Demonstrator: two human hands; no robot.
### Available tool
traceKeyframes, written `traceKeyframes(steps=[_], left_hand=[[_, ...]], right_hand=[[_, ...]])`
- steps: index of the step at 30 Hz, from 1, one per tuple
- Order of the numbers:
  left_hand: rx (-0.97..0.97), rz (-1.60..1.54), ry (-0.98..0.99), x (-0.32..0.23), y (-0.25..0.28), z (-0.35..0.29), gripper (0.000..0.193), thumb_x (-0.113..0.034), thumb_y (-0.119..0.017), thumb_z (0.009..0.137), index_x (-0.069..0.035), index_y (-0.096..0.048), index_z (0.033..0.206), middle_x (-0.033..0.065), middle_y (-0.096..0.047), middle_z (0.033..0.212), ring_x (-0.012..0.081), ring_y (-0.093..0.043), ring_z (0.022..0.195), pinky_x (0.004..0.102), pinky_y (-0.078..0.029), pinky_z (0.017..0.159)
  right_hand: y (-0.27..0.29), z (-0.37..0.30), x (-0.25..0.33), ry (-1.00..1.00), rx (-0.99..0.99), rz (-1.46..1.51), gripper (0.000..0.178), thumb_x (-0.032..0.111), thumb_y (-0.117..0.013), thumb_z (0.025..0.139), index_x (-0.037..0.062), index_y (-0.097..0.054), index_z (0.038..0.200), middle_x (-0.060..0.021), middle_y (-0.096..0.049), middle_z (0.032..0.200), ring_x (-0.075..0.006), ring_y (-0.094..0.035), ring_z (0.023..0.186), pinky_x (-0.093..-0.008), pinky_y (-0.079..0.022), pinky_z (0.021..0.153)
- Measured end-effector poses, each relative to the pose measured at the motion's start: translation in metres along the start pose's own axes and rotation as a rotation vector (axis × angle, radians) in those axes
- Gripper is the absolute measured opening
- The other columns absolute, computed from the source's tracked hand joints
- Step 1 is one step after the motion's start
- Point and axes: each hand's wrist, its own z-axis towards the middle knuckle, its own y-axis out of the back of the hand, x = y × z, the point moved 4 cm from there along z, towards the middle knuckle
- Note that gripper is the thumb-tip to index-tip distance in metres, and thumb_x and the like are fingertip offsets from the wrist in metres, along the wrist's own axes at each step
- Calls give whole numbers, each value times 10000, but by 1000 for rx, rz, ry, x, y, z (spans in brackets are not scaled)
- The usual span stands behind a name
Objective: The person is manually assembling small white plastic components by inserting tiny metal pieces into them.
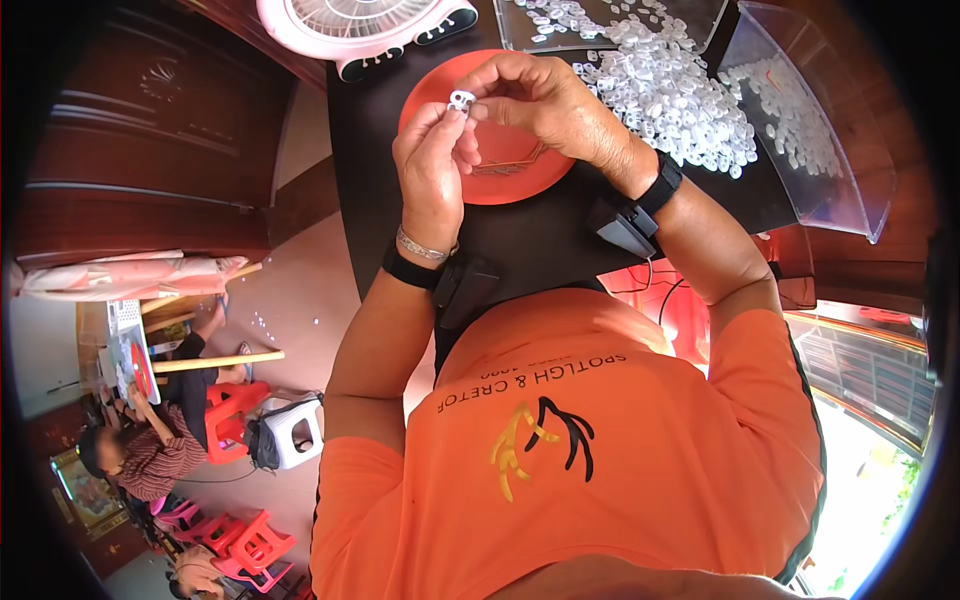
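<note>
Over a round red plate (425, 90), my left hand (432, 165) pinches a small white plastic piece (461, 101) with two holes between thumb and fingertip. From the other side, my right hand (540, 100) is closed, its thumb and forefinger tips at the same piece. Anything smaller between those fingertips is hidden. Thin brownish strips (510, 167) lie on the plate below my hands. Just right of the plate spreads a big heap of similar white plastic pieces (680, 110).
A pink-and-white fan (350, 25) stands at the far left of the black table (375, 190). Clear plastic trays (835, 150) with white pieces are at the right. Two people, red stools (235, 420) and a white stool (293, 435) are at the lower left.
</note>
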Motion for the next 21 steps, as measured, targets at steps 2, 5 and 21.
traceKeyframes(steps=[2, 5, 21], left_hand=[[-2, -19, 6, 0, 0, 0, 197, -170, -495, 908, -10, -566, 817, 32, -539, 642, 105, -499, 547, 214, -365, 507], [-2, -18, -3, 1, 1, 0, 193, -164, -492, 906, -10, -567, 819, 34, -540, 644, 108, -502, 549, 216, -364, 507], [-17, -70, -50, 2, 0, 0, 196, -199, -547, 909, -24, -585, 831, 12, -557, 641, 76, -505, 539, 198, -378, 501]], right_hand=[[0, 0, -1, 9, -4, -15, 183, -19, -610, 848, 10, -618, 1028, -25, -644, 952, -105, -593, 924, -262, -466, 867], [-1, 2, -1, 30, -16, -32, 178, -17, -612, 847, 13, -618, 1023, -23, -642, 944, -98, -593, 915, -257, -471, 857], [-1, 0, 5, 28, -56, -38, 136, 34, -617, 868, 9, -625, 1001, -23, -644, 919, -89, -594, 898, -245, -473, 843]])
